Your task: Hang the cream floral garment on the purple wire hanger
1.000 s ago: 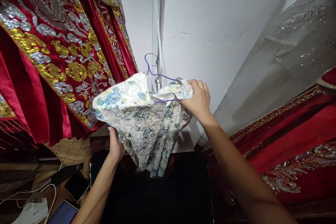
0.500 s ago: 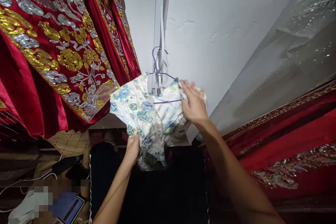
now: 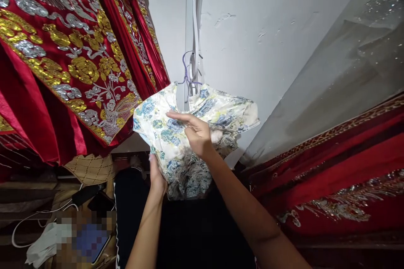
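A white blouse (image 3: pixel 172 134) with blue, green and yellow flowers hangs on a thin purple wire hanger (image 3: pixel 185 69). Both short-sleeved shoulders lie over the hanger's arms, and its lower part is bunched up in ruffled folds. My left hand (image 3: pixel 157 178) grips the blouse's left side low down, its thumb up along the edge and the other fingers mostly hidden behind the cloth. Across the front lies my right hand (image 3: pixel 198 134), index finger stretched out towards the left of the neckline. Its other fingers are bent, partly out of sight, against the fabric.
At left hangs a red garment (image 3: pixel 85 69) with gold and silver embroidery. White straps (image 3: pixel 195 8) run down the pale wall behind the hanger. Sheer sparkly fabric (image 3: pixel 315 75) and red cloth (image 3: pixel 362 155) fill the right. Lower left are a pixelated phone (image 3: pixel 102 250) and a white cable (image 3: pixel 14 235).
My right hand has moved left and down from the right shoulder to the blouse's front. That shoulder now covers the hanger's right arm and spreads out. My left hand still holds the side.
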A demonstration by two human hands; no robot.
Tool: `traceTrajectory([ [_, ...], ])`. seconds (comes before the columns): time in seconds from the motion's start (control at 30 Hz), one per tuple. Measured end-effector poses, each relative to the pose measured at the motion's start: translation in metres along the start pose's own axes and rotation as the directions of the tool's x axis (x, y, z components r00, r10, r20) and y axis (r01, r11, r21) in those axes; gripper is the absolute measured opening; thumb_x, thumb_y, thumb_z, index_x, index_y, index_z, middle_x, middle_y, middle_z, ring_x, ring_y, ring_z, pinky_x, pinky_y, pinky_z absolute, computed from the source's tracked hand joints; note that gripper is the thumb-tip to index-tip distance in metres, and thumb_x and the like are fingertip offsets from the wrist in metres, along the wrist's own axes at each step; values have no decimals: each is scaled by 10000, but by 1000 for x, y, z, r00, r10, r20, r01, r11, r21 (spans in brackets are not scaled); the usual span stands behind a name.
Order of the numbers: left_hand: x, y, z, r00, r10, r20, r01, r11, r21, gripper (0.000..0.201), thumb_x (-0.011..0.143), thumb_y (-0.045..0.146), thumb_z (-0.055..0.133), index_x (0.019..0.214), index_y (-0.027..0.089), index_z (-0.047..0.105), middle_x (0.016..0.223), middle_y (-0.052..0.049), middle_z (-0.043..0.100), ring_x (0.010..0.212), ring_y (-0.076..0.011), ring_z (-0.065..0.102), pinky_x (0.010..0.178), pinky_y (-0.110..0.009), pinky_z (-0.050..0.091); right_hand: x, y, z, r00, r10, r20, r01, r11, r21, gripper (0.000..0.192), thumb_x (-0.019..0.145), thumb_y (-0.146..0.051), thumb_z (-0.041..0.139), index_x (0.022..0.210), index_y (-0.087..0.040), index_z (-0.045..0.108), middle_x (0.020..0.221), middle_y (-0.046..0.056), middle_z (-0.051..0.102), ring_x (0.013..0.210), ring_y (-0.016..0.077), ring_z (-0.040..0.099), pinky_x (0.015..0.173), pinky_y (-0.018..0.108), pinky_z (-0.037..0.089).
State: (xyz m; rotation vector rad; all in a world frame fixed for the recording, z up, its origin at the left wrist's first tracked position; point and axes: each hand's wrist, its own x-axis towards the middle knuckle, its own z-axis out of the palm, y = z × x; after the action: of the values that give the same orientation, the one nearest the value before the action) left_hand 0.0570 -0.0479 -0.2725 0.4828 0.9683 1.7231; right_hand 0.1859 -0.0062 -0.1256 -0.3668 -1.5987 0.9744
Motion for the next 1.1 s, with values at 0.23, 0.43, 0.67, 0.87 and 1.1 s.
traceTrajectory([
  [0.23, -17, -4, -10, 997, -36, 67, 29, 993, 110, 729, 796, 359, 818, 1455, 302, 511, 1451, -54, 604, 1438, -263, 470, 1237, -404, 341, -93, 47, -16, 756, 278, -592, -342, 940, 5, 164, 884, -439, 618, 916, -280, 641, 770, 21, 651, 695, 221, 628, 665, 393, 541],
  [0.43, -20, 1, -3, 969, -156, 192, 145, 987, 69, 652, 826, 367, 777, 1418, 205, 557, 1326, -118, 683, 1295, -300, 608, 1166, -447, 429, -127, 75, -4, 757, 595, -270, -596, 798, 88, 293, 843, -525, 624, 683, -286, 567, 606, 10, 536, 558, 217, 501, 565, 374, 396],
  [0.67, -27, -18, -9, 776, 625, -83, -478, 669, 569, 784, 759, 367, 824, 1449, 244, 472, 1531, -132, 404, 1471, -322, 355, 1243, -470, 257, -119, 62, -1, 714, 658, -239, -652, 749, 114, 395, 833, -539, 606, 559, -273, 507, 484, -2, 410, 460, 176, 342, 506, 334, 266],
  [0.87, -35, -45, 1, 888, 394, 238, -456, 687, 565, 119, 848, 284, 694, 950, 244, 741, 1005, -70, 712, 1201, -307, 604, 1124, -455, 407, -118, 45, -2, 683, 724, -95, -718, 690, 93, 370, 851, -520, 594, 595, -252, 605, 428, -3, 504, 370, 149, 380, 439, 304, 291],
  [1.1, -37, -58, 5, 841, 314, 440, -535, 603, 592, 133, 901, 322, 633, 828, 216, 663, 813, -55, 655, 833, -231, 642, 797, -337, 493, 1, 3, -43, 803, 522, -286, -524, 848, 77, 285, 831, -460, 692, 746, -191, 648, 546, -28, 580, 421, 76, 421, 406, 216, 325],
])
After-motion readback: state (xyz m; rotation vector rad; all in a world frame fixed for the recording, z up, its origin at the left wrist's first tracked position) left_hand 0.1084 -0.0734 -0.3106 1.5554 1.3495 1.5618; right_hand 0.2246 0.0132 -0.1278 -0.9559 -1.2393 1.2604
